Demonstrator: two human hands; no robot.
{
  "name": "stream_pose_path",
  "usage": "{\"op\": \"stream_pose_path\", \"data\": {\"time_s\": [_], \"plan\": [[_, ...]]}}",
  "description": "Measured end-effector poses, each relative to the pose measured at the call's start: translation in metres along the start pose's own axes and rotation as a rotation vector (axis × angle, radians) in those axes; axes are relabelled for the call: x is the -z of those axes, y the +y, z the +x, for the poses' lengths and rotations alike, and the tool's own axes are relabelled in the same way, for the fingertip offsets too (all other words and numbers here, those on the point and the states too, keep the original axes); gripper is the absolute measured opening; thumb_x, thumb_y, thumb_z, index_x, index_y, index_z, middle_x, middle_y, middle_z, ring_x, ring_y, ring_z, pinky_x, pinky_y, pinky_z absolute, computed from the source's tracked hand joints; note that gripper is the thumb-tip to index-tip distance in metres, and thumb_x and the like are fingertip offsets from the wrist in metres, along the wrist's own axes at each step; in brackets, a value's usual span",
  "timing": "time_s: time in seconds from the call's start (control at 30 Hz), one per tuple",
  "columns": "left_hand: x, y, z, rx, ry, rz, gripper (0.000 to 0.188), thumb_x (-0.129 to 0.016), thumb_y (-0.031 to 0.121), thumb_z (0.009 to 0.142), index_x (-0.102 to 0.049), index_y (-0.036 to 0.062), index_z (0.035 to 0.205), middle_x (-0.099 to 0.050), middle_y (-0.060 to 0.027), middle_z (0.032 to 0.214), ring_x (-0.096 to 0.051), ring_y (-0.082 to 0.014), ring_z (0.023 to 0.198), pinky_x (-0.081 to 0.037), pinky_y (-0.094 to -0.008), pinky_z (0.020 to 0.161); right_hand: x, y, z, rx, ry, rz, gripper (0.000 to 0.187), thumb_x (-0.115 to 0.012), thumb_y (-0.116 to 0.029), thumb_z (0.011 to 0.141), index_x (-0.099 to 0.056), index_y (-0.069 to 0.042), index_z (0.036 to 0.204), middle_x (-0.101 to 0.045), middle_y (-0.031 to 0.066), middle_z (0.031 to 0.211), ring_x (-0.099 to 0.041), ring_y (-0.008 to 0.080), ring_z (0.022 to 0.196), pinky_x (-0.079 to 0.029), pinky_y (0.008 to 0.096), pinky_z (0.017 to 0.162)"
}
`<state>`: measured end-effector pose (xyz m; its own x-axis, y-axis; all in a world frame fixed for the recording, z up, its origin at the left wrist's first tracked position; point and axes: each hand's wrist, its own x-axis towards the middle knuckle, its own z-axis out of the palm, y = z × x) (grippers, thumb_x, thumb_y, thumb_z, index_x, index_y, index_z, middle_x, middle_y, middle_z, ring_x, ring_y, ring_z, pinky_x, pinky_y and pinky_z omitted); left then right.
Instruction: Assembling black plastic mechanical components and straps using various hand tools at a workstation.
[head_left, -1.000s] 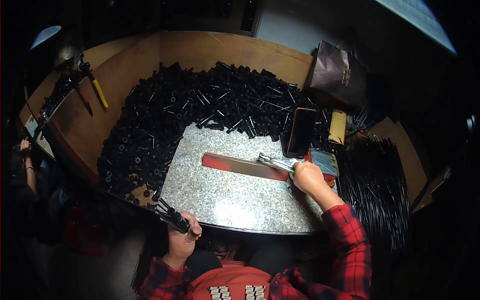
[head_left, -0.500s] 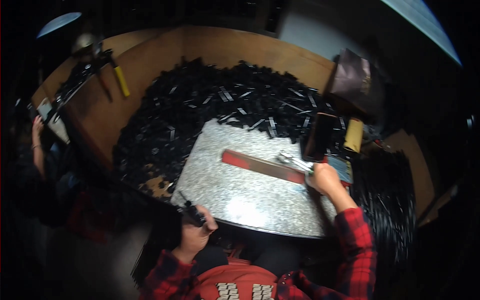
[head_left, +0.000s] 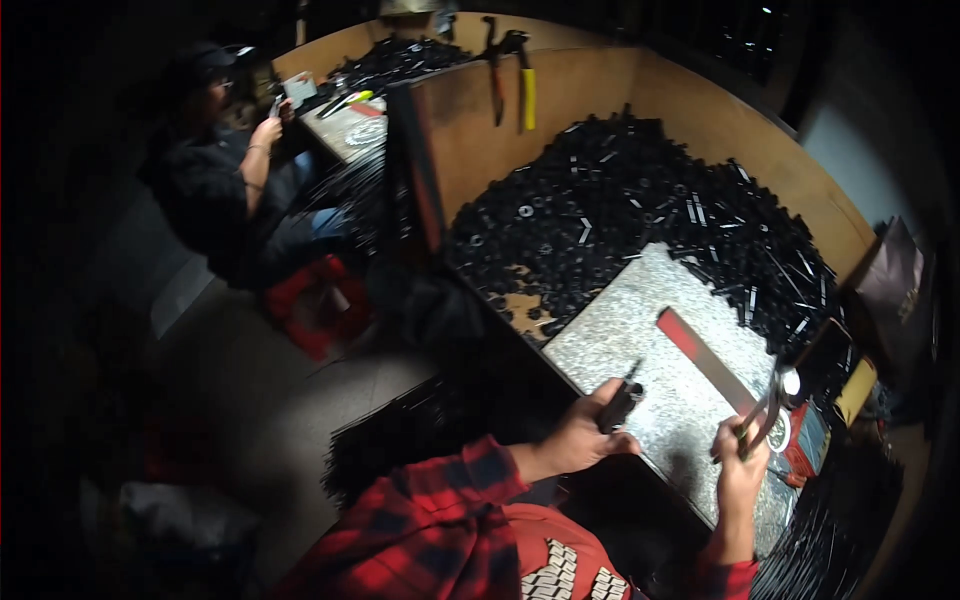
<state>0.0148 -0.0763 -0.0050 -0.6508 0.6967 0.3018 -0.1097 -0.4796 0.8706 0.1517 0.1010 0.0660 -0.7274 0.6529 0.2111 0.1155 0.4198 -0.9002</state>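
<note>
My left hand (head_left: 575,438) is closed round a small black part (head_left: 622,403) with a thin dark tip pointing up, just over the near edge of the pale speckled board (head_left: 610,325). To its right, my right hand (head_left: 742,460) grips a plier-like metal hand tool (head_left: 770,408), raised above the board with its shiny end upward. Blur hides the exact shape of the tool's jaws. Between and beyond the hands, a long flat bar (head_left: 708,362) with red ends lies on the board.
A heap of black parts (head_left: 600,190) fills the wooden-walled bench behind the board. Tools with yellow (head_left: 528,100) and red handles hang on the divider. At right are a phone-like dark slab (head_left: 825,345), a yellow block (head_left: 856,390) and black strands (head_left: 830,530). A co-worker (head_left: 225,170) sits at left.
My right hand has lifted the plier-like tool off the board. My left hand still holds the black part. The view has swung left, bringing the co-worker more fully into sight.
</note>
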Motion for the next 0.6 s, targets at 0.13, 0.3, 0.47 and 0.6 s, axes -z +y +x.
{"op": "stream_pose_path", "data": {"time_s": [0.13,0.3,0.47,0.6], "plan": [[-0.01,0.012,0.001,0.059,-0.066,-0.07,0.069,-0.081,0.029,0.073,-0.044,-0.0012,0.123,-0.045,0.006,0.073,-0.041,-0.0019,0.063,-0.04,-0.0194,0.063,-0.043,-0.012,-0.034,0.267,-0.096,0.086,0.006,-0.059,0.001,0.082,-0.054,0.0,0.085,-0.055,0.0114,0.08,-0.055,0.0179,0.068,-0.046,0.0291,0.061],[-0.004,0.012,-0.004,-0.071,-0.101,0.077,0.072,-0.081,0.035,0.073,-0.043,-0.0022,0.122,-0.049,0.0049,0.071,-0.044,-0.0035,0.065,-0.04,-0.021,0.063,-0.076,-0.016,-0.045,0.381,-0.134,0.257,0.006,-0.058,0.003,0.085,-0.053,0.0,0.087,-0.054,0.0113,0.087,-0.052,0.0179,0.078,-0.045,0.0292,0.069],[-0.003,0.018,-0.011,0.038,-0.114,0.023,0.075,-0.082,0.036,0.071,-0.041,-0.001,0.122,-0.056,0.0015,0.08,-0.052,-0.0041,0.074,-0.045,-0.0224,0.069,-0.084,-0.016,-0.051,0.306,-0.16,0.332,0.012,-0.057,0.007,0.082,-0.053,0.0,0.09,-0.055,0.0116,0.086,-0.054,0.0192,0.079,-0.046,0.0301,0.071],[-0.003,0.019,-0.013,0.052,-0.143,0.034,0.077,-0.083,0.037,0.069,-0.041,0.0016,0.122,-0.057,-0.0003,0.083,-0.053,-0.0081,0.076,-0.045,-0.0248,0.072,-0.086,-0.014,-0.059,0.153,-0.107,0.426,0.01,-0.056,0.005,0.084,-0.053,0.001,0.092,-0.054,0.0102,0.09,-0.053,0.017,0.082,-0.045,0.0294,0.076]]}}
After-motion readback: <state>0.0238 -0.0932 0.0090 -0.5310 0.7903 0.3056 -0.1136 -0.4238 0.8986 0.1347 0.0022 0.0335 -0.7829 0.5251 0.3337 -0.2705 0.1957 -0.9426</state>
